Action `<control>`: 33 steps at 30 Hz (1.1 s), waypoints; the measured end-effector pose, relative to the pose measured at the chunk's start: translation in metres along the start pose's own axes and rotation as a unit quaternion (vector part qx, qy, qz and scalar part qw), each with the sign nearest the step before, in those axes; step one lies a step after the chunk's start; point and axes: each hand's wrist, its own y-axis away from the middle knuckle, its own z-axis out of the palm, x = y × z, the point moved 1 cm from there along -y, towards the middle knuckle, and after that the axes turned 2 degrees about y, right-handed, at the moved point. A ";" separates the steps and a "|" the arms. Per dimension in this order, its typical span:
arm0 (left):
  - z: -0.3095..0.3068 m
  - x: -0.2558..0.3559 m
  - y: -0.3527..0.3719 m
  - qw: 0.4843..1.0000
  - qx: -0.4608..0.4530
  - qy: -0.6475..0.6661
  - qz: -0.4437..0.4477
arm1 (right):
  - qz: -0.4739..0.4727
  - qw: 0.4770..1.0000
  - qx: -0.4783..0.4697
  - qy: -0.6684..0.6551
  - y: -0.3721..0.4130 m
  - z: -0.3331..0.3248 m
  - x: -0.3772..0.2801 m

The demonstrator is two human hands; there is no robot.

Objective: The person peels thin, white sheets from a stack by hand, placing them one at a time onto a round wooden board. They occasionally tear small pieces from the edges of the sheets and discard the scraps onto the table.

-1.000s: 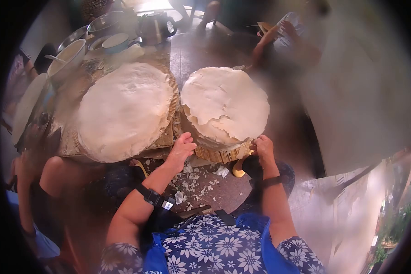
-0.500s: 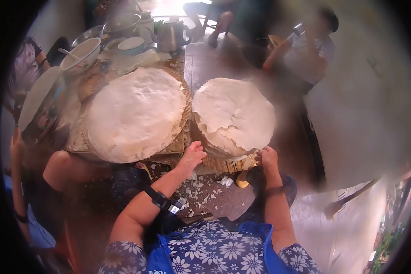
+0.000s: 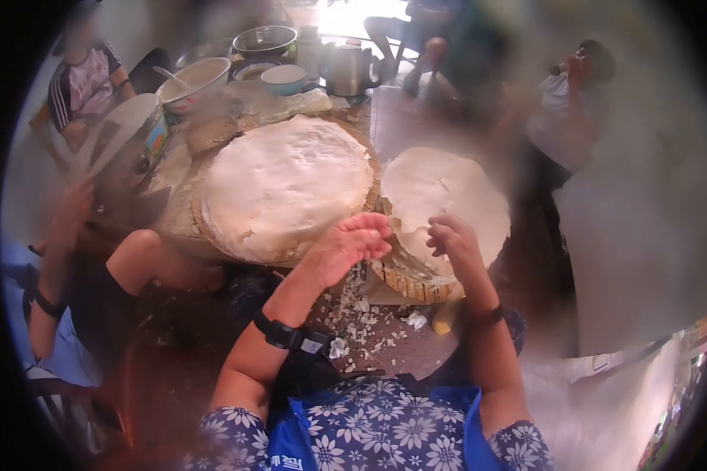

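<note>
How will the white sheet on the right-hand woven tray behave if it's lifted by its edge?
Probably thin and light: the white sheet lies flat and its near edge curls up off the woven tray. Likely brittle: that edge is ragged and cracked, and white flakes litter the floor below. Expect it to tear rather than lift whole.

Matt white sheet (image 3: pixel 448 192), rough woven tray (image 3: pixel 416 284), shiny metal kettle (image 3: pixel 347 71)

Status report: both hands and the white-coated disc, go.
Left hand open, between left disc and right disc. Right hand curled at right disc's torn coating, grip unclear. White scraps on floor below.
</note>
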 end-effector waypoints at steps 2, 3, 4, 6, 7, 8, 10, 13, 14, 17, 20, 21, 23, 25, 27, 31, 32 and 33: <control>-0.015 0.037 0.024 0.995 0.052 0.013 0.084 | -0.013 0.998 -0.054 -0.028 -0.014 0.024 -0.010; -0.026 0.053 0.039 0.989 0.080 0.017 0.126 | -0.021 0.996 -0.082 -0.042 -0.021 0.035 -0.014; -0.036 0.066 0.055 0.979 0.134 0.015 0.155 | -0.010 0.994 -0.092 -0.050 -0.029 0.045 -0.016; -0.059 0.083 0.085 0.945 0.248 0.004 0.211 | 0.015 0.991 -0.115 -0.066 -0.044 0.062 -0.015; -0.072 0.086 0.099 0.921 0.307 -0.005 0.238 | 0.024 0.991 -0.110 -0.066 -0.049 0.068 -0.015; -0.087 0.087 0.113 0.908 0.339 0.004 0.249 | 0.033 0.992 -0.105 -0.066 -0.054 0.075 -0.016; -0.112 0.081 0.134 0.876 0.399 0.026 0.270 | 0.046 0.992 -0.101 -0.057 -0.061 0.084 -0.014; -0.121 0.069 0.151 0.863 0.427 0.039 0.269 | 0.064 0.992 -0.100 -0.034 -0.067 0.093 -0.014; -0.121 0.066 0.153 0.867 0.421 0.055 0.262 | 0.074 0.992 -0.098 -0.030 -0.067 0.094 -0.014; -0.123 0.061 0.150 0.876 0.405 0.060 0.254 | 0.096 0.990 -0.096 -0.034 -0.071 0.099 -0.013; -0.122 0.063 0.148 0.878 0.400 0.062 0.254 | 0.115 0.989 -0.085 -0.044 -0.076 0.100 -0.006; -0.122 0.064 0.147 0.880 0.399 0.064 0.251 | 0.117 0.988 -0.092 -0.043 -0.078 0.100 -0.006; -0.123 0.067 0.146 0.879 0.407 0.052 0.244 | 0.122 0.986 -0.103 -0.043 -0.079 0.100 -0.006; -0.126 0.070 0.146 0.882 0.404 0.044 0.238 | 0.119 0.987 -0.096 -0.057 -0.082 0.102 -0.004; -0.128 0.070 0.144 0.882 0.401 0.057 0.242 | 0.118 0.987 -0.085 -0.064 -0.081 0.101 -0.002; -0.121 0.073 0.140 0.869 0.402 0.098 0.271 | 0.126 0.985 -0.085 -0.085 -0.081 0.101 0.000; -0.123 0.073 0.140 0.867 0.400 0.103 0.279 | 0.131 0.983 -0.088 -0.094 -0.080 0.100 0.001; -0.125 0.072 0.140 0.866 0.396 0.108 0.285 | 0.127 0.982 -0.084 -0.112 -0.079 0.100 0.002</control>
